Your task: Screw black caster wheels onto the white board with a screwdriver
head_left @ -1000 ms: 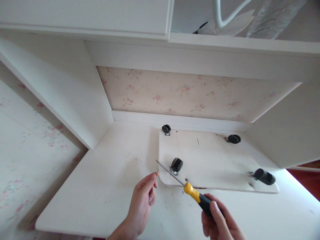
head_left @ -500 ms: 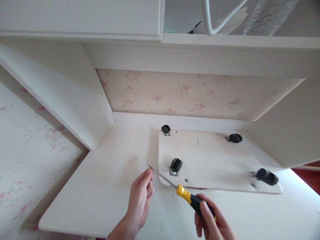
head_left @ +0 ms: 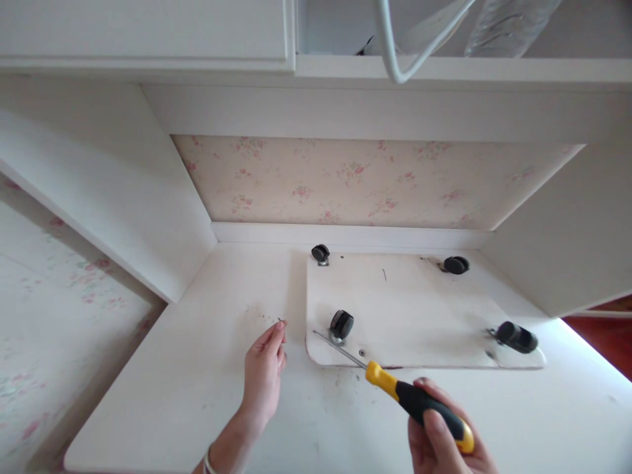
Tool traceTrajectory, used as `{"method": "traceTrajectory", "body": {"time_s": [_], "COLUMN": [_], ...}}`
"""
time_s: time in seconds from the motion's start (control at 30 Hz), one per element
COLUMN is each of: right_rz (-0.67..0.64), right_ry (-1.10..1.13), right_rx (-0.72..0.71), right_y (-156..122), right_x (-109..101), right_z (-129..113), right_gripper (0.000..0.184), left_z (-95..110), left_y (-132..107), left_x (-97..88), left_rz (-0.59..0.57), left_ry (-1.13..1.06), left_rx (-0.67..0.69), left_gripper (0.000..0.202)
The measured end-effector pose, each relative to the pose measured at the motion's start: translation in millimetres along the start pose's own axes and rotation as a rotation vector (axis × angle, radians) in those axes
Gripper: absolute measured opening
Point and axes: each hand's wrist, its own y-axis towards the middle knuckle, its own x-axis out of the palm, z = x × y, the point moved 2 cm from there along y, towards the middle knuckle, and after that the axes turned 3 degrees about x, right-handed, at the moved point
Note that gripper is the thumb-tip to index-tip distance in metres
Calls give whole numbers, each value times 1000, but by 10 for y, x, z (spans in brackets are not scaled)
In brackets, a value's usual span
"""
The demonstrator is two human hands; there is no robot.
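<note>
My right hand [head_left: 444, 434] grips a screwdriver [head_left: 380, 376] by its black and yellow handle. Its shaft points left, the tip over the left end of a white board [head_left: 424, 309], near the front-left caster [head_left: 342, 325]. Left of the board, my left hand [head_left: 265, 362] pinches a small dark screw [head_left: 280, 320] between thumb and forefinger; only its end shows. Black casters sit at the board's corners: a back-left caster [head_left: 320, 253], a back-right caster [head_left: 455, 265] and a front-right caster [head_left: 516, 336].
The board lies on a white desktop [head_left: 197, 368] with small specks of debris. A white side panel [head_left: 123, 178] stands at the left. Overhead, a shelf [head_left: 444, 69] holds a clear plastic bag [head_left: 511, 26], with a white curved tube [head_left: 395, 59] hanging in front.
The screwdriver tip has parted from the screw in my left hand and moved right over the board. The hands are farther apart, and the view has shifted slightly.
</note>
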Motion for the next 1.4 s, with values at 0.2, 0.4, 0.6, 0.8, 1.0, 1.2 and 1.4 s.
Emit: {"method": "traceTrajectory", "body": {"time_s": [0.2, 0.4, 0.6, 0.8, 1.0, 1.2, 1.4], "right_rz": [138, -84, -270, -383, -435, -439, -503], "right_ry": [132, 192, 300, 394, 385, 365, 311], "right_rx": [-238, -469, -356, -382, -360, -367, -397], "right_y": [181, 262, 246, 249, 245, 239, 228], "right_x": [49, 308, 742, 983, 1117, 1133, 1147], "right_z": [-359, -545, -724, -818, -747, -653, -629], "right_gripper": [36, 18, 13, 28, 23, 20, 19], "left_z": [64, 295, 401, 431, 415, 413, 479], "left_y": [717, 1260, 1540, 1696, 1777, 1795, 1741], "left_x": [-453, -719, -749, -697, -699, -694, -669], "left_rz": [-5, -43, -17, -54, -90, -123, -112], "left_ry": [952, 1308, 1623, 1806, 1885, 1877, 1776], "left_rx": [396, 502, 510, 461, 383, 348, 368], "left_gripper": [50, 38, 40, 43, 27, 33, 27]}}
